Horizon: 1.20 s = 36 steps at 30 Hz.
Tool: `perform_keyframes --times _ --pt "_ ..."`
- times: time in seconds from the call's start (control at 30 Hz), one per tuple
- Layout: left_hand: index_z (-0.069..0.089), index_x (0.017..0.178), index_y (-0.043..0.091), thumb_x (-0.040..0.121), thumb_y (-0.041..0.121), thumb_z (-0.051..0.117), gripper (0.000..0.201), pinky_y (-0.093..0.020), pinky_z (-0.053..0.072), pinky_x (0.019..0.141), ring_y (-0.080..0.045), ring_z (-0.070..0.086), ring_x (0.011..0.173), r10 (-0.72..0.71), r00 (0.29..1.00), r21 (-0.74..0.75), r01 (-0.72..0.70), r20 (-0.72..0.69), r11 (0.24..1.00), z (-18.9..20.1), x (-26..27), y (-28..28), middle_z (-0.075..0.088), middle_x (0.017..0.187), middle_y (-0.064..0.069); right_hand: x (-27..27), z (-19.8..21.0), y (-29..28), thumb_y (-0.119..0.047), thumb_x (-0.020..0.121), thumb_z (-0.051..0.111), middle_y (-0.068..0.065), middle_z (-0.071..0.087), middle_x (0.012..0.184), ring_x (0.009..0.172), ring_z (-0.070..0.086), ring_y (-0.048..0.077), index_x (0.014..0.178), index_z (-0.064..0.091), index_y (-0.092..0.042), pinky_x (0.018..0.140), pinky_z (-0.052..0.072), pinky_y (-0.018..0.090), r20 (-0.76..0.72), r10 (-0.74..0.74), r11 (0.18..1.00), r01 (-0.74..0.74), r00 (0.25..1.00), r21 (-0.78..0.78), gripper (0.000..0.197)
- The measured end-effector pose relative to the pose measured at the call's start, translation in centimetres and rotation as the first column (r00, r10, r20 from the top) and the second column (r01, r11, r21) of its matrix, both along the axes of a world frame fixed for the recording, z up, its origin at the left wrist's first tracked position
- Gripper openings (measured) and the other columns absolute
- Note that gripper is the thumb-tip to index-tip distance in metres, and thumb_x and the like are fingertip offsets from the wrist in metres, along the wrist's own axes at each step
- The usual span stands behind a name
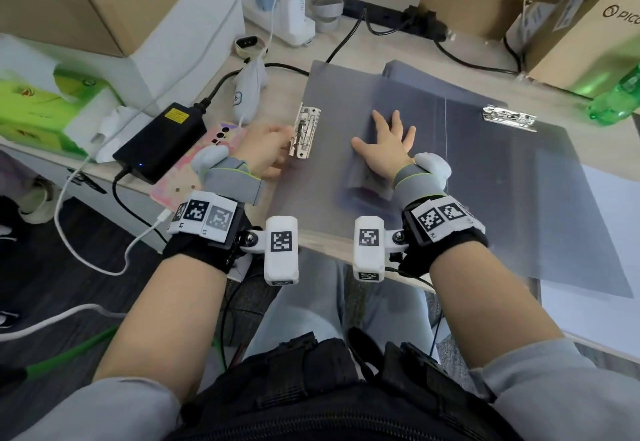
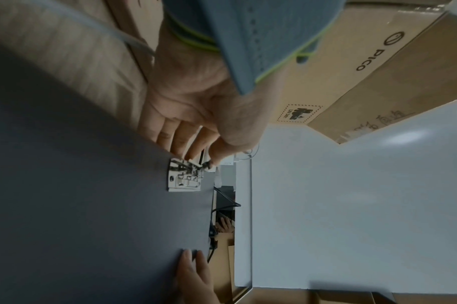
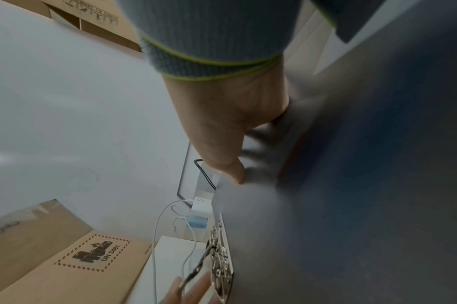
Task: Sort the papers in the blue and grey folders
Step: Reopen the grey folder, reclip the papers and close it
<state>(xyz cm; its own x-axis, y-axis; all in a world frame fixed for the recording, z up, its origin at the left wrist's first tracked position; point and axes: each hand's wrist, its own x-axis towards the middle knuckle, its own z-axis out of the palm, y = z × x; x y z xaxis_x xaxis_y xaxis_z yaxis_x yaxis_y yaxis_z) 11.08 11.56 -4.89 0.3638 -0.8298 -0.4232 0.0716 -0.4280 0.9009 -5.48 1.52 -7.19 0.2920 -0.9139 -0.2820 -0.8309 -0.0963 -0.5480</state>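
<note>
Here the left hand (image 1: 266, 149) sits at the left edge of the translucent grey plastic folder (image 1: 343, 101), its fingertips (image 2: 193, 158) pinching the thin lever of the silver metal spring clip (image 1: 304, 130) fixed to that edge. The right hand (image 1: 388, 144) lies flat on the same folder with fingers spread and straight, pressing down on the cover; it grips nothing. The grey folder rests on the light wooden table (image 1: 374, 49), partly over an opened dark blue folder (image 1: 502, 177) spread to the right, which carries a second silver clip (image 1: 509, 117) near its far edge. Through the grey cover, under the right palm, a darker blurred shape shows; what it is cannot be told. A white sheet (image 1: 595, 302) lies under the blue folder's right corner. Left of the folders sit a black power brick (image 1: 159, 142), a pink patterned phone case (image 1: 194, 177) and a white mouse (image 1: 247, 89). Cardboard boxes (image 1: 568, 28) and a green plastic bottle (image 1: 620, 94) stand at the far right.
</note>
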Motion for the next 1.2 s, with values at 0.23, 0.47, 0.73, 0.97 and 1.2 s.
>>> perform_keyframes --times 0.23,0.47,0.73,0.97,1.2 --pt "0.052 0.065 0.024 0.090 0.039 0.055 0.029 -0.029 0.041 0.075 -0.015 0.051 0.077 0.148 0.938 -0.145 -0.107 0.312 0.984 0.1 0.4 -2.0 0.054 0.069 0.007 0.0 0.3 0.3 -0.045 0.090 0.048 -0.006 -0.010 0.160 0.145 -0.018 0.033 0.149 0.013 -0.036 0.113 0.001 0.063 0.006 0.005 1.000 -0.005 1.000 0.010 0.069" --pt "0.068 0.091 0.005 0.095 0.018 0.049 0.024 -0.009 0.041 0.063 0.010 0.055 0.055 0.112 0.938 -0.292 -0.012 0.327 0.956 1.0 0.1 -4.2 0.066 0.083 -0.001 -0.3 0.6 0.5 -0.048 0.090 0.046 -0.010 -0.010 0.160 0.147 -0.016 0.028 0.148 0.013 -0.039 0.111 -0.004 0.066 -0.019 0.006 1.000 -0.006 1.000 0.010 0.068" --pt "0.060 0.119 0.002 0.092 0.000 0.044 0.032 0.001 0.040 0.070 -0.007 0.054 0.094 0.014 0.888 -0.165 0.070 0.459 0.984 0.8 0.7 -5.5 0.062 0.124 -0.014 -0.4 0.4 0.4 -0.047 0.089 0.049 -0.011 -0.008 0.160 0.147 -0.015 0.026 0.148 0.016 -0.040 0.110 -0.005 0.065 0.011 -0.013 1.000 0.012 1.000 0.011 0.068" --pt "0.066 0.110 0.020 0.082 0.012 0.054 0.032 -0.026 0.043 0.100 -0.018 0.058 0.112 0.144 0.798 -0.272 0.026 0.585 0.962 2.2 -1.7 -5.4 0.065 0.118 -0.001 -1.1 1.6 0.3 -0.034 0.088 0.055 -0.006 0.009 0.160 0.148 -0.001 0.024 0.139 0.041 -0.033 0.114 -0.001 0.060 0.158 -0.059 0.997 0.051 0.986 0.055 0.052" --pt "0.066 0.110 0.011 0.087 -0.001 0.046 0.033 -0.004 0.036 0.087 -0.016 0.057 0.116 -0.116 0.784 -0.265 0.340 0.610 0.902 3.3 -8.6 -5.9 0.065 0.119 -0.005 -7.8 3.4 0.8 -0.011 0.087 0.058 0.012 0.068 0.109 0.085 0.063 0.017 0.103 0.064 -0.015 0.074 0.050 0.018 0.535 -0.238 0.971 0.203 0.811 0.124 0.018"
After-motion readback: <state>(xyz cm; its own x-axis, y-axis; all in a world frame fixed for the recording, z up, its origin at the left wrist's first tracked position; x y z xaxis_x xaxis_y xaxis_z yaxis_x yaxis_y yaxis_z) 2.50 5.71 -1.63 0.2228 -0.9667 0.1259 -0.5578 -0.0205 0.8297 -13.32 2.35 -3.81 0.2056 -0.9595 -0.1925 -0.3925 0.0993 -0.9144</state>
